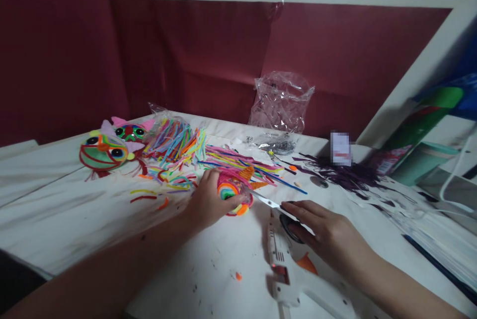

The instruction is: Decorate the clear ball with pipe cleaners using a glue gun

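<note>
My left hand (209, 200) is closed around a small ball (234, 192) wrapped in pink and rainbow strips, resting on the white table (74, 209). My right hand (323, 232) lies flat with fingers stretched out over the black handles of a pair of scissors (274, 205), whose blades point left toward the ball. A white glue gun (283, 264) lies just below the scissors, under my right wrist. An orange scrap (307, 263) sits beside the gun.
Two finished striped balls with eyes, one green (103, 152) and one behind it (130, 131), sit at left. Colourful strips (194, 152) and purple strips (346, 176) are scattered. A crumpled clear bag (281, 101) stands at the back. Papers and boxes (421, 160) crowd the right.
</note>
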Demonstrator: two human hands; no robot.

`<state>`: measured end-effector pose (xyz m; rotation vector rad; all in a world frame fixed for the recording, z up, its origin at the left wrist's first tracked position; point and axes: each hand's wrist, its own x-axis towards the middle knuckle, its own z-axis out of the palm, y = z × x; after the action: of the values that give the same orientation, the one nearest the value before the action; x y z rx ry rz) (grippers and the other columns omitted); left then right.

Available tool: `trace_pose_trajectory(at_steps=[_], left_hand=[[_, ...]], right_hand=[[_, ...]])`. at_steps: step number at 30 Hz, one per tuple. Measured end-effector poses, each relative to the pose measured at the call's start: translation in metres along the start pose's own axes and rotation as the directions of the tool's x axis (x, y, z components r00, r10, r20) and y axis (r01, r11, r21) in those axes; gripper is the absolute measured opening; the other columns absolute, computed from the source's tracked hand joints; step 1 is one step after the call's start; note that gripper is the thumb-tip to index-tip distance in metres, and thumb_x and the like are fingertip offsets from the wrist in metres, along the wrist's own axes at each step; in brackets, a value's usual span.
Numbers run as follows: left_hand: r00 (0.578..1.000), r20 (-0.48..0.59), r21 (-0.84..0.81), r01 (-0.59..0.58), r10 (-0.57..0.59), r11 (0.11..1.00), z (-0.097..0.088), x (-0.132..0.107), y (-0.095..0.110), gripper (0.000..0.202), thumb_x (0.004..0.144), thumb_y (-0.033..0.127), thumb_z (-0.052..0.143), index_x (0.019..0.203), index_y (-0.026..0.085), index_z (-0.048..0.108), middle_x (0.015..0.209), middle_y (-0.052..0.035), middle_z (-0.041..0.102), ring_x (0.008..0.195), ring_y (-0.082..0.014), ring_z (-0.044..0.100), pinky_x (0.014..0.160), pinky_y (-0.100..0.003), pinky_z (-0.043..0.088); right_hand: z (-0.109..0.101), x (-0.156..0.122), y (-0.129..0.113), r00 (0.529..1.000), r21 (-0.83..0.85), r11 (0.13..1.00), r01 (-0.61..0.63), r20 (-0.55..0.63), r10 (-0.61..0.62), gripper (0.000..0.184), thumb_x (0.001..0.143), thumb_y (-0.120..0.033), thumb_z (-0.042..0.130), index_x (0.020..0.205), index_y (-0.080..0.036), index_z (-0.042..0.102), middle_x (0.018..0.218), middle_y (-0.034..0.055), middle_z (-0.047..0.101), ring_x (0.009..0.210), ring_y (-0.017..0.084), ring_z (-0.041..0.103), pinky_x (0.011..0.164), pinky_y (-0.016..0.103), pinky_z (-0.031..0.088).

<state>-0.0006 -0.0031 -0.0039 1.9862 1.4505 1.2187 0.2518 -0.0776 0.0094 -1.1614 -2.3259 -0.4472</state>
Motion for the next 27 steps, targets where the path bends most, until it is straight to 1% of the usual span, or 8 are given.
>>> trace_pose_trajectory(at_steps=[3,8,11,16,20,24,27], left_hand=[[0.999,0.0,-0.015,-0.035,0.035,0.999,0.0,0.0,0.0,0.048,0.063,0.04,0.076,0.102,0.022,0.054,0.106,-0.0098,0.058,0.11,-0.0313,0.056,0.095,-0.047,0.046],[1.0,0.021,-0.007,0.023,-0.022,1.0,0.0,0.0,0.004,0.054,0.06,0.043,0.077,0.103,0.02,0.055,0.109,-0.0115,0.057,0.114,-0.0344,0.054,0.097,-0.05,0.045],[1.0,0.007,-0.008,0.005,-0.005,1.0,0.0,-0.001,0.006,0.056,0.057,0.044,0.079,0.103,0.02,0.055,0.108,-0.0115,0.057,0.115,-0.0349,0.053,0.096,-0.05,0.044],[1.0,-0.006,-0.017,-0.023,0.023,1.0,0.002,-0.002,0.003,0.056,0.058,0.049,0.078,0.102,0.021,0.056,0.103,-0.0089,0.056,0.108,-0.0328,0.057,0.094,-0.049,0.046],[0.999,-0.021,-0.005,-0.043,0.043,0.999,0.003,-0.002,0.002,0.058,0.058,0.048,0.078,0.105,0.02,0.056,0.106,-0.0099,0.057,0.11,-0.0331,0.056,0.094,-0.049,0.046],[1.0,-0.007,0.012,-0.021,0.021,1.0,0.002,-0.003,0.004,0.059,0.059,0.048,0.077,0.106,0.019,0.057,0.106,-0.011,0.056,0.109,-0.0333,0.056,0.093,-0.049,0.046],[1.0,0.001,0.017,-0.015,0.015,1.0,0.001,-0.002,0.005,0.058,0.06,0.048,0.077,0.106,0.019,0.056,0.107,-0.0109,0.056,0.108,-0.0327,0.056,0.094,-0.048,0.046]], right_hand=[[0.0,-0.001,-0.001,1.0,0.011,1.0,-0.012,-0.005,0.012,0.033,0.096,-0.022,0.04,0.108,-0.019,0.07,0.095,0.0101,0.074,0.075,0.017,0.074,0.062,0.025,0.062],[-0.001,-0.002,-0.008,0.999,-0.001,1.0,-0.025,-0.019,0.025,0.034,0.096,-0.023,0.038,0.109,-0.017,0.069,0.096,0.0109,0.073,0.075,0.018,0.074,0.062,0.025,0.062],[0.0,-0.001,-0.009,0.999,-0.013,0.999,-0.041,-0.002,0.041,0.033,0.095,-0.023,0.038,0.109,-0.017,0.068,0.097,0.0107,0.073,0.074,0.017,0.073,0.062,0.024,0.062],[0.001,0.0,-0.009,0.999,-0.042,0.998,-0.048,0.009,0.048,0.032,0.095,-0.022,0.039,0.108,-0.019,0.068,0.096,0.0098,0.073,0.074,0.017,0.073,0.059,0.024,0.061],[0.001,-0.001,-0.011,1.0,-0.115,0.993,0.001,-0.008,-0.002,0.035,0.097,-0.023,0.035,0.107,-0.015,0.067,0.093,0.0109,0.072,0.071,0.018,0.073,0.055,0.025,0.06],[0.0,-0.001,-0.012,0.997,-0.21,0.975,0.077,-0.013,-0.082,0.037,0.098,-0.021,0.032,0.11,-0.01,0.064,0.091,0.0132,0.071,0.07,0.02,0.072,0.052,0.028,0.058],[0.001,0.001,-0.014,0.993,-0.245,0.964,0.101,-0.031,-0.112,0.038,0.099,-0.02,0.03,0.108,-0.008,0.064,0.088,0.0139,0.072,0.067,0.02,0.071,0.049,0.027,0.057]])
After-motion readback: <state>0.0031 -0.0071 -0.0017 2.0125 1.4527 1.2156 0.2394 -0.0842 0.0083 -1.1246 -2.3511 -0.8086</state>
